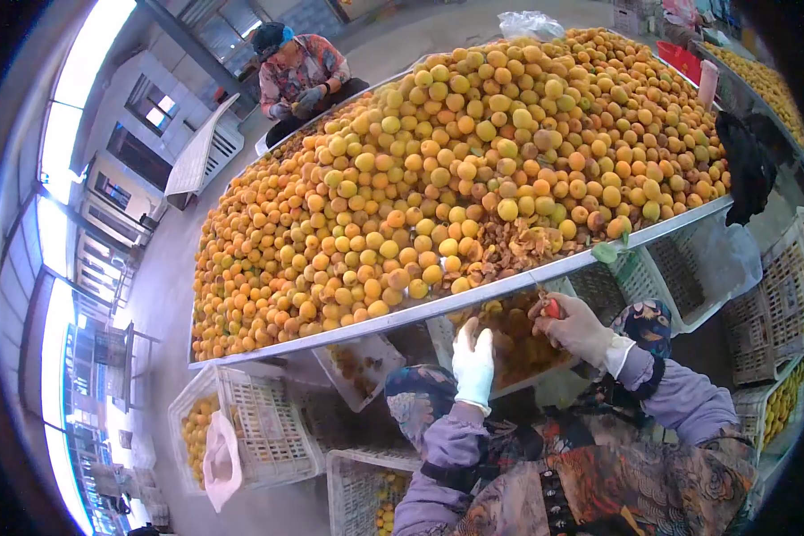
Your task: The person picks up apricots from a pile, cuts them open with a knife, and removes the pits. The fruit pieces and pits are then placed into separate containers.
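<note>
A large heap of apricots covers the metal-edged table in front of me. My right hand, in a pale glove, is closed round the red handle of a small knife, its thin blade pointing up toward the table edge. My left hand, in a white glove, is raised just below the same edge with fingers apart, and no fruit shows in it. Between and below my hands is a crate of orange apricot pieces. Torn apricot scraps lie on the table just beyond.
A white crate of apricots stands at lower left, a pink cloth over its side. Another crate is by my left elbow. Several crates stack at right. A co-worker sits across the table. The metal rim runs before me.
</note>
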The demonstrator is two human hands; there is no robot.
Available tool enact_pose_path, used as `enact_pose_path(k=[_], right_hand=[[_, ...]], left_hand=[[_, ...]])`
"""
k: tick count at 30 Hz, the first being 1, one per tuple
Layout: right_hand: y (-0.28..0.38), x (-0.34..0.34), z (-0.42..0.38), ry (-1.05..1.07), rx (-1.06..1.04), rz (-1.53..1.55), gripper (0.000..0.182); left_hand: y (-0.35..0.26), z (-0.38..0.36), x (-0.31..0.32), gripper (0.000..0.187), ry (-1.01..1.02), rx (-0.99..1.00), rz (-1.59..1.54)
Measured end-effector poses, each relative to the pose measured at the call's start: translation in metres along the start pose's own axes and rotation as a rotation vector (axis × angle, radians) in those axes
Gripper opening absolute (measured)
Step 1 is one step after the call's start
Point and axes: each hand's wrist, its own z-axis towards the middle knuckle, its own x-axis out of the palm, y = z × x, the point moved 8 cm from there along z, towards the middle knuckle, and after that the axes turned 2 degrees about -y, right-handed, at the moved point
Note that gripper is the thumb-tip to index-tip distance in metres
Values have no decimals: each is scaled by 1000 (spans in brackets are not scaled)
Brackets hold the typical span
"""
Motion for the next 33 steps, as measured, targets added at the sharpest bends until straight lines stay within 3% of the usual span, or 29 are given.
enact_pose_path(k=[3,4,6,8,10,14,16,18,19,20,23,28,33], right_hand=[[-1,-6,14,-71,-98,-58,12],[-9,-2,18,-64,-91,-63,12],[-4,16,26,-39,-279,-252,19],[26,43,8,66,-346,-219,30],[25,57,10,129,-308,-209,28],[33,64,8,150,-271,-135,25],[41,61,7,91,-376,-330,21],[45,57,10,83,-391,-167,19],[54,56,9,77,-400,-2,18],[59,47,8,36,-292,44,17],[50,34,18,48,-161,86,17],[20,19,32,21,-88,83,16],[14,9,36,45,-56,140,16]], left_hand=[[-12,-11,12,43,71,-522,-737],[-11,-15,23,46,140,-601,-892],[-11,-22,41,48,190,-743,-1063],[-28,-25,46,49,293,-726,-1206],[-15,-13,44,39,264,-491,-1148],[-61,-19,30,35,311,-409,-1315],[-47,-18,20,41,197,-272,-1018],[-11,-14,22,32,239,-300,-1079],[-31,-12,20,28,279,-331,-1138],[-31,-20,12,26,126,-619,-1270],[-67,-5,-44,26,76,-371,-1139],[-55,-5,-137,27,-169,-313,-930],[-69,-2,-146,25,-86,-227,-650]])
